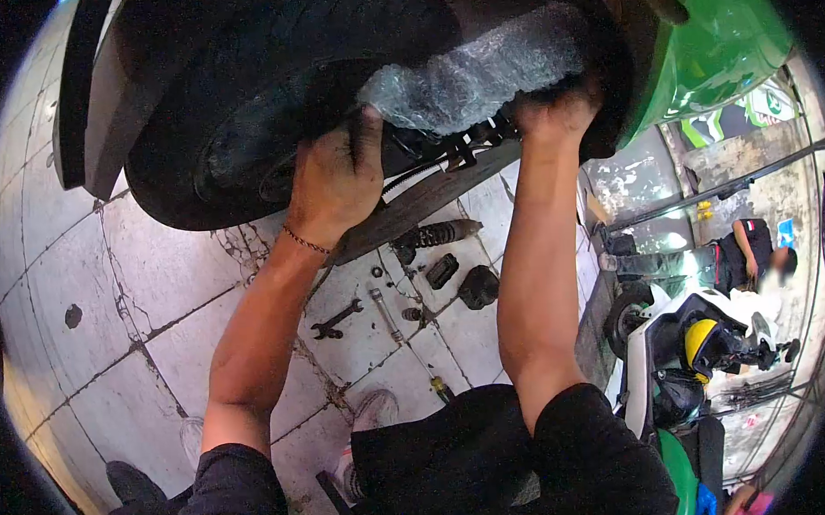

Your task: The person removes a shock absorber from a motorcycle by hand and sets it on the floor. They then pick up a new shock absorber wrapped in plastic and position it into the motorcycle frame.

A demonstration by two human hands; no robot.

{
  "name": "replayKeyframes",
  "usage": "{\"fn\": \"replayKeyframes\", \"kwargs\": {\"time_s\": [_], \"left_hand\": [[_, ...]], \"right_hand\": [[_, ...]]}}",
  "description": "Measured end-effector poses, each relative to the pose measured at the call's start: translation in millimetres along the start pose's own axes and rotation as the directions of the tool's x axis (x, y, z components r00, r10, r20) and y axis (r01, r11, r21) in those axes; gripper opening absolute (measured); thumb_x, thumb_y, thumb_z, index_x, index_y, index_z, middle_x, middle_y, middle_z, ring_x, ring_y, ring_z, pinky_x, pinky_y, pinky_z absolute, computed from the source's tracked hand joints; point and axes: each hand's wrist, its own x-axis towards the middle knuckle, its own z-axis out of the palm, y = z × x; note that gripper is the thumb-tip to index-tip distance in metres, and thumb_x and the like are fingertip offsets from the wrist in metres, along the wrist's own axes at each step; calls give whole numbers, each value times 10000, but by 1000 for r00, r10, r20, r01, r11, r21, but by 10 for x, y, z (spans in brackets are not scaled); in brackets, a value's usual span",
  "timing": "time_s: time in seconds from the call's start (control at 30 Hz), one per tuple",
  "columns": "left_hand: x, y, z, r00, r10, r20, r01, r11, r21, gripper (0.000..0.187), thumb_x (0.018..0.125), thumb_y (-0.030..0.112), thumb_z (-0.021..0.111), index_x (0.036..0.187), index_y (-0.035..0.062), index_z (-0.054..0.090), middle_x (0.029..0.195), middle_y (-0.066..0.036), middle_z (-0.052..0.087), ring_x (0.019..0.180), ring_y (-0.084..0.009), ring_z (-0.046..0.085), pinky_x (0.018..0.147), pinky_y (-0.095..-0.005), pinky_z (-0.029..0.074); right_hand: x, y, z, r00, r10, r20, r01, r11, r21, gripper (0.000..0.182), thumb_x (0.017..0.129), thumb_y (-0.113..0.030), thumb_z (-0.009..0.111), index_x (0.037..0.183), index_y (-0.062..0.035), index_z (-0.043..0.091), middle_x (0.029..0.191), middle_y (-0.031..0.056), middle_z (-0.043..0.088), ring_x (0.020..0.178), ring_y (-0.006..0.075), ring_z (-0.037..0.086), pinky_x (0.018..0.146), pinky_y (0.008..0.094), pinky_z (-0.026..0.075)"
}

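A crumpled, clear plastic-wrapped bundle point(478, 70) lies across the dark space beside the black tyre point(178, 157), under the green body panel point(716, 42). My left hand point(340, 169) is at the bundle's left end, its fingers curled and pressed together against the plastic. At the right end, my right hand point(558, 113) has its fingers wrapped round the bundle, the fingertips partly hidden in shadow. Below the bundle, dark metal parts and a long black bar show between my forearms.
On the tiled floor point(178, 360) lie an open-end wrench point(339, 320), a shock absorber point(439, 234), a socket tool point(386, 316), a screwdriver point(439, 385) and small black parts point(478, 287). To the right are a person point(748, 247) and a scooter with a yellow helmet point(701, 344).
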Motion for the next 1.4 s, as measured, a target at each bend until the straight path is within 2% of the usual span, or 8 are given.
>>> {"fn": "replayKeyframes", "kwargs": {"time_s": [0.2,0.3,0.43,0.53,0.77,0.83,0.97,1.4], "left_hand": [[-34,-319,241,866,455,-205,-434,890,142,294,936,221,438,867,-28,578,585,-202,478,545,-381,499,499,-467,359],[-40,-141,153,990,138,-17,-137,989,46,240,927,175,436,970,-7,587,617,-186,496,563,-361,514,505,-472,374],[-48,-309,252,906,421,-44,-406,893,191,254,910,130,438,1102,11,554,652,-173,511,573,-348,517,511,-465,395],[-64,-208,260,997,41,68,-42,999,23,451,946,304,405,695,-34,565,700,-260,563,706,-437,558,642,-442,435],[-155,-127,396,974,205,-92,-212,974,-77,391,946,277,394,788,-29,579,733,-286,560,738,-483,541,649,-498,435],[-136,-62,312,986,-35,161,46,997,-65,386,948,277,390,799,-26,579,781,-285,572,776,-478,544,671,-504,435],[-156,-134,461,997,82,3,-82,993,-89,392,948,284,388,783,-13,583,753,-280,572,745,-473,548,654,-508,442],[-71,400,35,992,129,15,-122,886,448,339,841,383,535,871,62,642,680,-210,621,657,-391,626,609,-464,518]], "right_hand": [[-41,-44,131,999,-1,49,-1,999,42,413,899,-313,440,1208,-50,521,1215,116,542,1117,292,505,991,434,379],[-77,23,63,947,-302,109,321,893,-316,398,844,-381,546,1066,-57,611,1081,108,611,972,223,569,865,364,457],[49,-49,-203,976,-64,209,72,997,-31,411,882,-376,494,1154,-73,552,1120,80,596,1016,235,568,936,385,444],[88,-82,-189,983,-77,169,84,996,-35,410,883,-372,492,1157,-73,549,1125,81,593,1021,237,564,938,386,441],[155,-158,-157,984,-114,139,123,991,-59,408,885,-365,489,1164,-72,543,1136,85,584,1031,240,555,942,388,435],[171,-172,-162,984,-115,139,126,989,-72,407,886,-362,487,1166,-72,541,1139,86,582,1034,241,553,943,388,433],[196,-195,-180,985,-122,122,133,987,-91,406,888,-358,485,1170,-71,537,1146,87,577,1039,243,548,945,390,429],[334,-309,-279,984,-176,5,171,950,-261,402,893,-344,478,1183,-70,526,1166,93,561,1058,249,532,953,393,416]]}}
